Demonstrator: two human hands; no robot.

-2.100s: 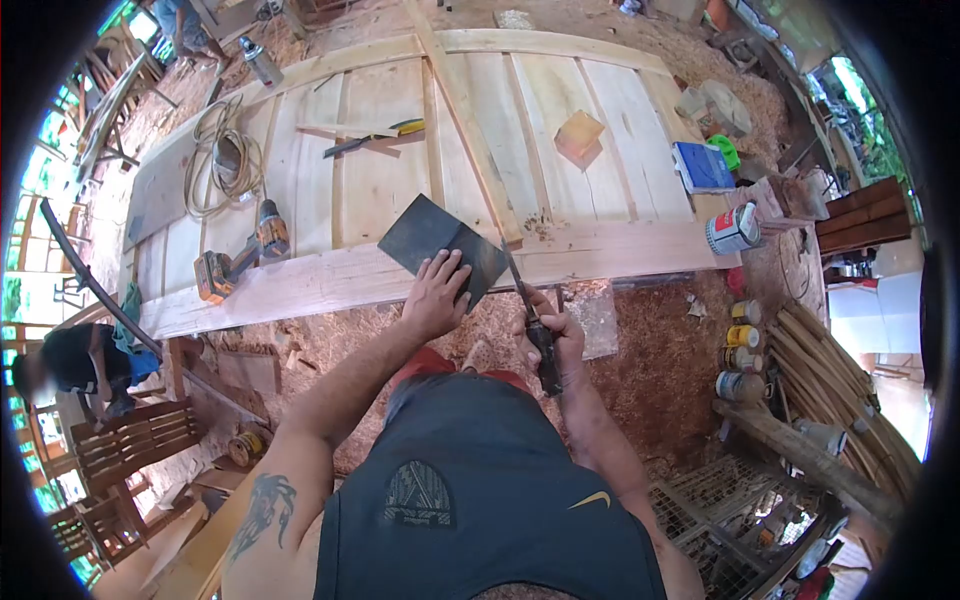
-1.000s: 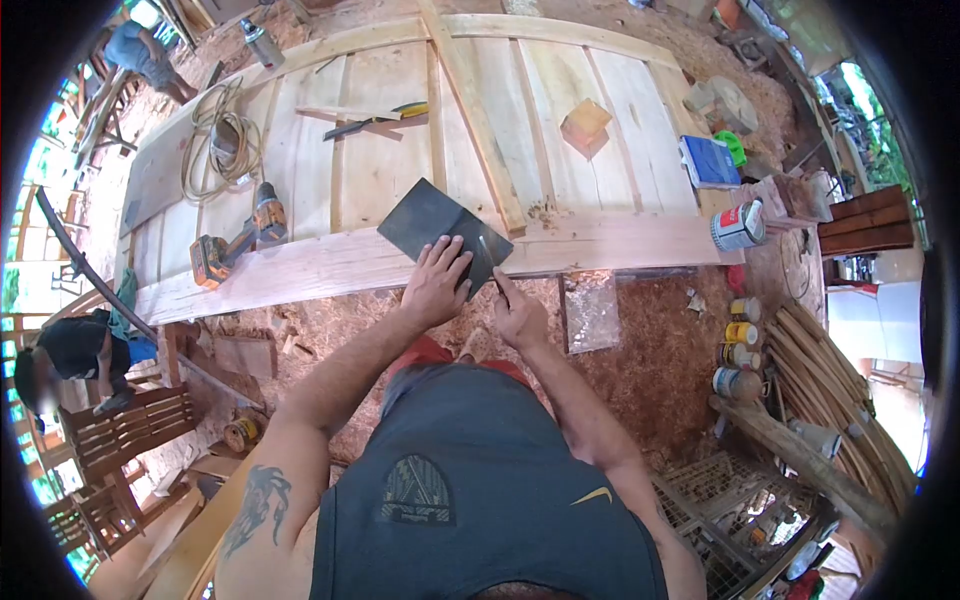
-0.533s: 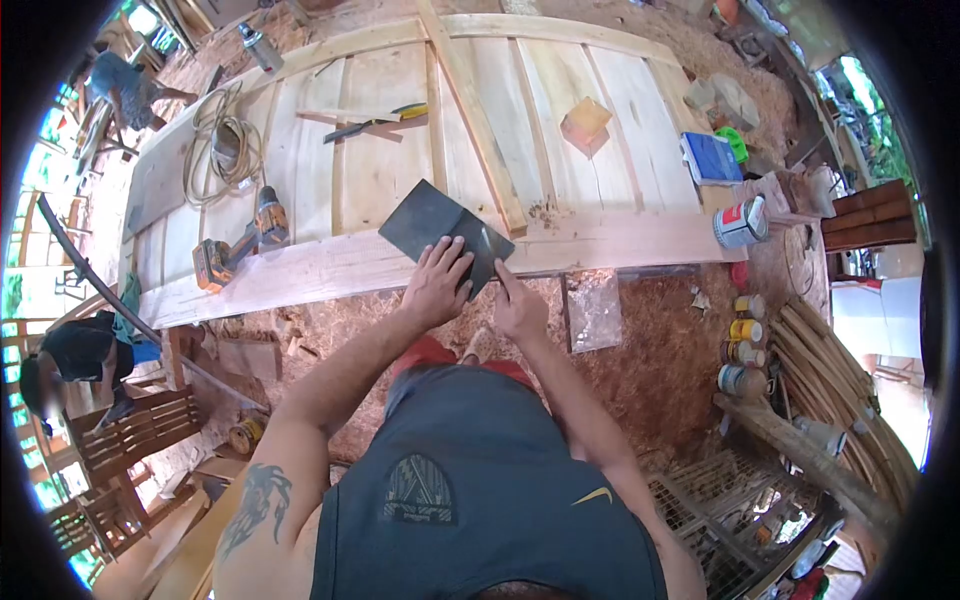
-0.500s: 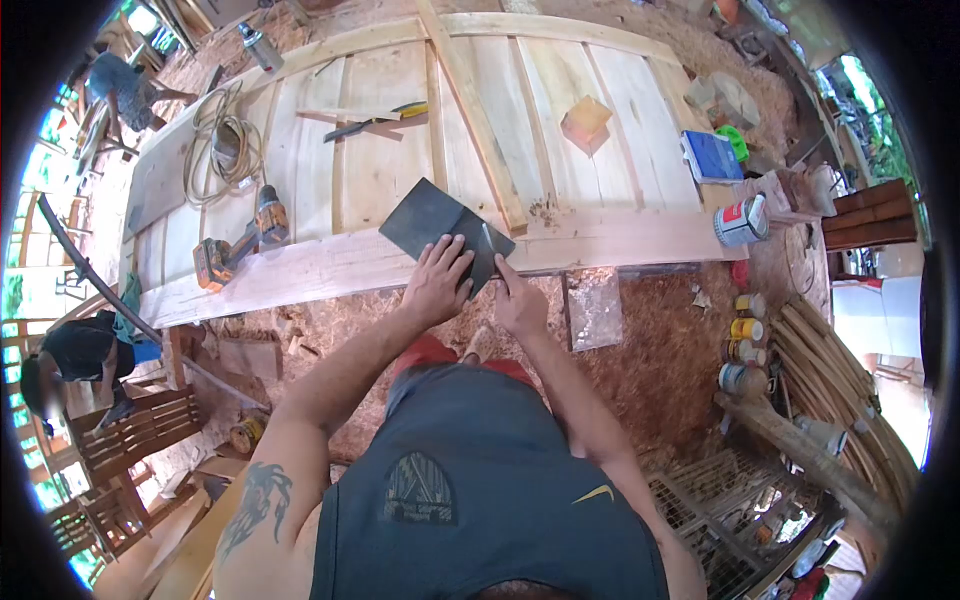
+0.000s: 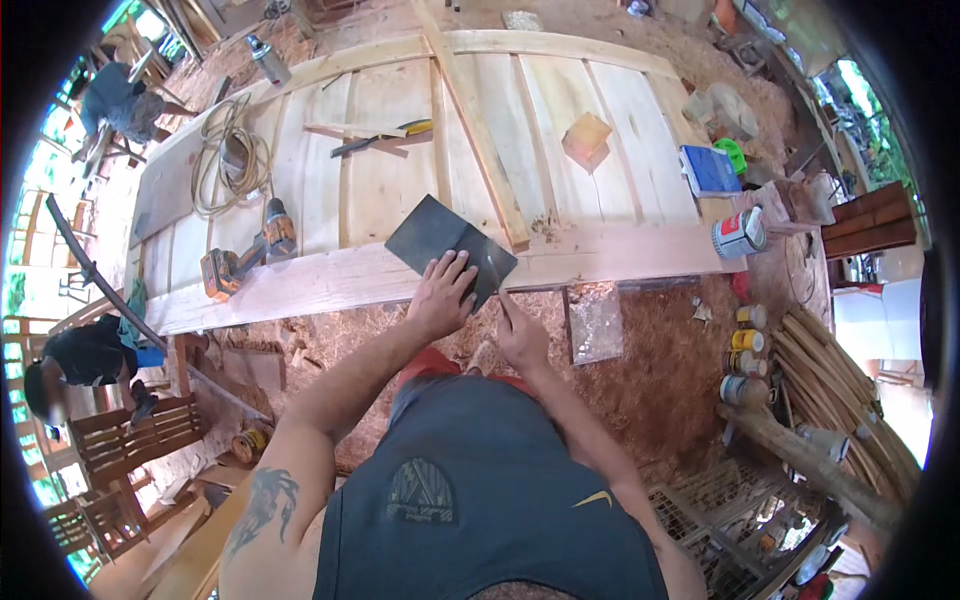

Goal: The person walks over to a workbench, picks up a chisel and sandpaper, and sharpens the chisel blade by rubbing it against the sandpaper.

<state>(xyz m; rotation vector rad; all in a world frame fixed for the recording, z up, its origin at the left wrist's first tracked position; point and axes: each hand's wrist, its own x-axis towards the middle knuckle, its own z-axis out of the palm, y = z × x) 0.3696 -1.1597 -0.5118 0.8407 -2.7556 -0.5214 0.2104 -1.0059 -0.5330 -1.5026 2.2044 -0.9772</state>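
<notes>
A dark, creased sheet that looks like sandpaper [image 5: 433, 228] lies on the near edge of the wooden panel [image 5: 630, 245]. My left hand [image 5: 441, 296] presses flat on its near part, fingers spread. At the sheet's right side, my right hand [image 5: 522, 336] is closed around a slim knife [image 5: 500, 280], index finger stretched along it. The blade rests against the sheet near its right corner, and the handle is mostly hidden in my palm.
On the panel lie a cordless drill [image 5: 245, 255], a coiled hose [image 5: 232, 165], a dark tool with a yellow end [image 5: 380, 138], an orange block [image 5: 586, 138] and a long batten [image 5: 475, 125]. A paint can [image 5: 738, 234] stands at right. Two people work at left.
My right hand has drawn the knife toward my body along the sheet. My left hand still presses on the sheet. The whole view has shifted slightly.
</notes>
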